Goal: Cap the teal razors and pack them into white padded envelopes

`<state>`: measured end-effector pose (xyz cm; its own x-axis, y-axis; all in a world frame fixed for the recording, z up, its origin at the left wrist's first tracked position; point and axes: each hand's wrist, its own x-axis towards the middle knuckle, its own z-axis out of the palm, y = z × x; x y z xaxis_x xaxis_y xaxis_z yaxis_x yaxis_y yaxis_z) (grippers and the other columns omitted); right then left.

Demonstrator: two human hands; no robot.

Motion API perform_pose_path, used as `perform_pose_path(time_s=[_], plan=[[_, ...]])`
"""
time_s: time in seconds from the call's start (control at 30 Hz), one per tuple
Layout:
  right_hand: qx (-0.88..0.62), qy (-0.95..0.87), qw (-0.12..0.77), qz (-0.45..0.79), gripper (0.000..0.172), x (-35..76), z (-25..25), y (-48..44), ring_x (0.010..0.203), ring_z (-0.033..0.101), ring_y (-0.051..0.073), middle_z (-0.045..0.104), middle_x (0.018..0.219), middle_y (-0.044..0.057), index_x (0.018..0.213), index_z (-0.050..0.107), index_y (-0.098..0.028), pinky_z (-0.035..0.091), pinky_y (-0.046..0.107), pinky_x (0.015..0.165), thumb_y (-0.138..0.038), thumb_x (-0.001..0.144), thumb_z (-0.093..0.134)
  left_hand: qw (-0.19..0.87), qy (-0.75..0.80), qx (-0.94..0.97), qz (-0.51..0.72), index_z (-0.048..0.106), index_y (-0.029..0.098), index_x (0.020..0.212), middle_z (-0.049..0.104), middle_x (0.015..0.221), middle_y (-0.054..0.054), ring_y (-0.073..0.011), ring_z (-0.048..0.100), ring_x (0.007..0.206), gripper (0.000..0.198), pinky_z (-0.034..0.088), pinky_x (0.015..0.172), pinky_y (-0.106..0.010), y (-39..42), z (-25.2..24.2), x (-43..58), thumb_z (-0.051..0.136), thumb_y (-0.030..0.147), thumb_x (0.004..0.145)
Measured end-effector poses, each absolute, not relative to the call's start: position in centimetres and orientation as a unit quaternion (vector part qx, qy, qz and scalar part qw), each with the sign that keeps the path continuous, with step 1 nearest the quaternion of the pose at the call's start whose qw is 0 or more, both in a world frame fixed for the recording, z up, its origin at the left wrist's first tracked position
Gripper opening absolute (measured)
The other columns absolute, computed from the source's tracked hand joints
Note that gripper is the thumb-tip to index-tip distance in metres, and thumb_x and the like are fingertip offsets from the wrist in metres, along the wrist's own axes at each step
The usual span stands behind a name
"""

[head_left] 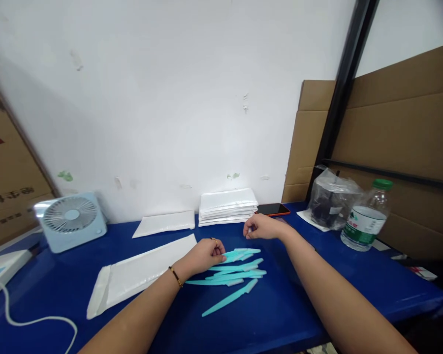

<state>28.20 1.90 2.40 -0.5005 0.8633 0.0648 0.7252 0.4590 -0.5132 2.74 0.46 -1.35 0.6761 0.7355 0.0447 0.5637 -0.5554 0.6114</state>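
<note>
Turquoise eyebrow razors (230,297) with pale-tipped ends lie loosely fanned on the blue table. At their upper left, my left hand (205,254) is closed, thumb and fingers pinching a small bunch of razors (239,253). My right hand (261,227) hovers above and to the right of the pile with its fingers curled together. Whether anything is between those fingertips is hidden. Under and left of my left forearm lies a long white padded envelope (133,273), its flap end towards me.
Behind my hands stand a stack of white envelopes (227,204), a single envelope (164,223) and a phone (272,210). A fan (72,219) and white cable (40,319) are left; a bagged cup (330,201) and water bottle (367,216) right. The wall borders the table's back.
</note>
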Motion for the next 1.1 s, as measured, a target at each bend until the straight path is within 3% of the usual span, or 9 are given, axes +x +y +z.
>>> perform_pose_path(time_s=[0.1,0.23,0.37,0.6,0.73,0.9,1.1], plan=[[-0.465,-0.83,0.181,0.249,0.022,28.2,1.5,1.7,0.062,0.053,0.012,0.066,0.07,0.002,0.082,0.07,-0.016,0.038,0.021,0.055,-0.032,0.07,0.061,0.317,0.383,0.855,0.148,0.061,0.017,0.082,0.058,0.066,0.001,-0.0118,0.052,0.059,0.029,0.038,0.052,-0.021,1.3,-1.9,2.7,0.054,0.044,0.074],[-0.451,-0.81,0.236,0.292,0.034,27.2,0.4,0.8,0.063,0.054,0.013,0.064,0.072,0.003,0.084,0.069,-0.014,0.039,0.021,0.056,-0.043,0.079,0.052,0.306,0.402,0.834,0.221,0.062,0.018,0.083,0.061,0.069,0.0,-0.0117,0.052,0.061,0.029,0.039,0.054,-0.021,1.7,-2.4,2.6,0.049,0.044,0.078],[-0.432,-0.81,0.256,0.303,0.034,26.4,-0.2,1.1,0.062,0.053,0.013,0.064,0.072,0.002,0.085,0.068,-0.015,0.039,0.021,0.055,-0.045,0.071,0.062,0.256,0.421,0.828,0.266,0.063,0.019,0.083,0.063,0.073,0.0,-0.013,0.055,0.066,0.027,0.04,0.06,-0.023,1.8,-2.3,2.7,0.047,0.041,0.08],[-0.484,-0.804,0.227,0.259,0.029,28.0,-1.2,2.5,0.063,0.055,0.014,0.065,0.071,0.003,0.078,0.071,-0.016,0.039,0.022,0.058,-0.042,0.07,0.063,0.1,0.491,0.84,0.206,0.065,0.024,0.082,0.067,0.084,-0.001,-0.0191,0.057,0.084,0.021,0.037,0.072,-0.029,1.9,-1.7,2.7,0.048,0.035,0.081],[-0.492,-0.804,0.256,0.215,0.027,28.2,-0.6,1.9,0.072,0.054,0.015,0.062,0.083,0.003,0.083,0.07,-0.018,0.039,0.022,0.062,-0.04,0.067,0.067,0.074,0.496,0.837,0.218,0.062,0.026,0.095,0.064,0.095,-0.001,-0.02,0.055,0.091,0.02,0.037,0.076,-0.031,2.1,-1.9,2.4,0.055,0.031,0.077],[-0.434,-0.857,0.192,0.199,0.02,26.9,-0.1,1.0,0.074,0.051,0.014,0.057,0.08,0.001,0.077,0.071,-0.021,0.038,0.022,0.066,-0.038,0.065,0.07,0.114,0.438,0.869,0.2,0.064,0.023,0.082,0.062,0.085,-0.002,-0.0181,0.055,0.084,0.019,0.037,0.069,-0.027,1.3,-1.5,2.5,0.056,0.039,0.075],[-0.442,-0.854,0.169,0.217,0.017,26.7,-0.4,1.1,0.069,0.05,0.013,0.056,0.08,0.002,0.073,0.07,-0.018,0.037,0.02,0.059,-0.034,0.066,0.068,0.119,0.432,0.879,0.164,0.064,0.023,0.075,0.063,0.075,0.001,-0.0154,0.055,0.072,0.018,0.035,0.064,-0.026,1.1,-1.3,2.4,0.057,0.04,0.073]])
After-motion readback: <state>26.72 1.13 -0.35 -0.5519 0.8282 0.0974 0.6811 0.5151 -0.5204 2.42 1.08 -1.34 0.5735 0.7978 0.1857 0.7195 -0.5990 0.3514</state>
